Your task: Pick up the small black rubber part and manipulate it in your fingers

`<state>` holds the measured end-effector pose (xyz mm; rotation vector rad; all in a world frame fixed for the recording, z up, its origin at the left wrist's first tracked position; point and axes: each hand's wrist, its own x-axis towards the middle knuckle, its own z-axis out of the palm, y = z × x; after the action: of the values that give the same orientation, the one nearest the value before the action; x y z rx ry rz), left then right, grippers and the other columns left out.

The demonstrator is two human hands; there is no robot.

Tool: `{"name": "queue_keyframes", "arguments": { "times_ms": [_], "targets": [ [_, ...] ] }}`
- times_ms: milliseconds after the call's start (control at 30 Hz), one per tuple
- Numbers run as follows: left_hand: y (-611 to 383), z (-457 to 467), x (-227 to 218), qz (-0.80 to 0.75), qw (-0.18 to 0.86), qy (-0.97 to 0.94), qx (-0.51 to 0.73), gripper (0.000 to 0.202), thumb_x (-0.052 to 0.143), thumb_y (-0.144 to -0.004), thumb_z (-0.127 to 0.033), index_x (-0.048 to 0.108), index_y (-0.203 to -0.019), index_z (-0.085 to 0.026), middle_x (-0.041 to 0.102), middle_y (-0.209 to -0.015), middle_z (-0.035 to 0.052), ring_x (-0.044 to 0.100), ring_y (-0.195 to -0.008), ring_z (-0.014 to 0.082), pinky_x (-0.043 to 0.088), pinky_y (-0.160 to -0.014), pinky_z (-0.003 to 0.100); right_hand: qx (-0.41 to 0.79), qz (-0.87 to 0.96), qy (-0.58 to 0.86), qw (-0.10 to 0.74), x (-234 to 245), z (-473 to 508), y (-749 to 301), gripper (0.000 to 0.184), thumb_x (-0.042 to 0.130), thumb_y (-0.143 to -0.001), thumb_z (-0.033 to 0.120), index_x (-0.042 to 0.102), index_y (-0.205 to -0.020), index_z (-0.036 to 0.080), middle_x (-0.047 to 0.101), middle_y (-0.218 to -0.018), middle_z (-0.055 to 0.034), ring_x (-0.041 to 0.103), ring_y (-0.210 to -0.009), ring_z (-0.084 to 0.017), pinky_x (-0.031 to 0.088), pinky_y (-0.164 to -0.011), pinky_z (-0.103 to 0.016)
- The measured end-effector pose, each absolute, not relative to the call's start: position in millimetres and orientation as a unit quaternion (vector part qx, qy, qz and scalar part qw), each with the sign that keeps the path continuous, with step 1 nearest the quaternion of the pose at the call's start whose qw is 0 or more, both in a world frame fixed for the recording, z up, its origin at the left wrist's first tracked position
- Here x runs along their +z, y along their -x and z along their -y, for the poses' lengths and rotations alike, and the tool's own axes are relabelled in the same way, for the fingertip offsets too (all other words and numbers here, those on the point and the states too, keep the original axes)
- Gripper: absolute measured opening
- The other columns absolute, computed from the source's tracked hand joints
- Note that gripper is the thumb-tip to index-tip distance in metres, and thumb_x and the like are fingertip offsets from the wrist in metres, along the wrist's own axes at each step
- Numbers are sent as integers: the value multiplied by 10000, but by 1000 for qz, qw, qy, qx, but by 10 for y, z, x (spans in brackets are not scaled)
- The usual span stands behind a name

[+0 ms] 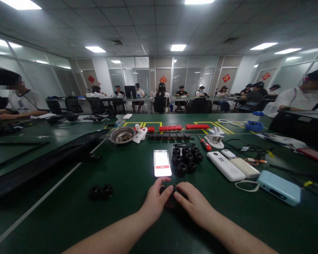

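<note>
In the head view, my left hand [157, 197] and my right hand [192, 201] meet low in the middle, just above the green table. Both are closed around a small black part [174, 190], with the thumbs pressed against it. Fingers hide most of this part, so its kind cannot be made out. Just beyond my left hand lies a phone [162, 171] with a lit screen. Several black wheels [182, 168] stand in a cluster to the right of the phone. Two more black wheels [100, 191] sit side by side to the left of my hands.
A metal bowl [122, 135] of small parts, red trays [170, 128], a dark strip [169, 136] and a screwdriver [205, 144] lie farther back. Power banks [226, 165] and a light blue box [279, 187] are at right. A long black panel [47, 160] lies left. People sit around.
</note>
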<state>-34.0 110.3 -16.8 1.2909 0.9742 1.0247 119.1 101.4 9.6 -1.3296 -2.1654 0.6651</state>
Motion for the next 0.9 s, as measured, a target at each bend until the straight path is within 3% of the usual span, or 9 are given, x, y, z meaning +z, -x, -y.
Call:
{"name": "queue_keyframes", "arguments": {
  "times_ms": [100, 233, 433, 567, 700, 800, 900],
  "targets": [
    [340, -1121, -185, -423, 574, -557, 426, 367, 483, -745, -427, 419, -994, -165, 540, -691, -11, 555, -485, 114, 410, -455, 223, 243, 799, 483, 264, 89, -1015, -1204, 141, 506, -774, 276, 554, -864, 180, 557, -842, -38, 502, -806, -179, 399, -722, -302],
    [340, -1136, -192, -426, 576, -553, 425, 350, 476, -755, -412, 418, -994, -163, 549, -724, 2, 560, -506, 116, 417, -459, 224, 252, 802, 455, 294, 89, -1004, -1223, 325, 595, -685, 172, 514, -999, 203, 543, -971, -35, 485, -913, -180, 380, -812, -305],
    [327, -1095, -164, -408, 577, -546, 450, 336, 514, -734, -386, 432, -976, -167, 530, -732, -3, 544, -521, 105, 443, -470, 225, 265, 796, 463, 286, 93, -1011, -1221, 302, 488, -784, 330, 502, -1045, 177, 548, -1006, -66, 495, -918, -191, 390, -805, -326],
    [331, -1100, -185, -409, 579, -547, 445, 358, 521, -726, -393, 428, -986, -165, 524, -679, -20, 532, -474, 92, 428, -449, 213, 258, 799, 483, 249, 83, -1041, -1203, 255, 387, -836, 354, 575, -844, 182, 582, -814, -45, 521, -783, -182, 409, -708, -314],
    [340, -1137, -218, -414, 586, -547, 432, 376, 511, -727, -412, 425, -985, -152, 536, -642, -15, 524, -444, 90, 410, -429, 205, 267, 804, 464, 257, 74, -1053, -1196, 166, 477, -790, 279, 547, -901, 178, 575, -870, -46, 518, -826, -180, 402, -748, -306],
    [347, -1139, -213, -417, 584, -548, 429, 370, 513, -724, -416, 435, -967, -149, 536, -670, -3, 529, -470, 98, 426, -440, 217, 273, 805, 450, 272, 62, -1039, -1209, 239, 542, -738, 224, 512, -971, 184, 558, -955, -45, 502, -897, -178, 387, -800, -296],
    [354, -1105, -172, -412, 583, -547, 437, 355, 518, -726, -404, 443, -969, -156, 531, -745, 18, 557, -559, 125, 452, -479, 236, 270, 802, 458, 272, 57, -1017, -1219, 283, 542, -746, 267, 493, -1014, 192, 545, -994, -49, 491, -919, -182, 384, -807, -305]
  ]
}}
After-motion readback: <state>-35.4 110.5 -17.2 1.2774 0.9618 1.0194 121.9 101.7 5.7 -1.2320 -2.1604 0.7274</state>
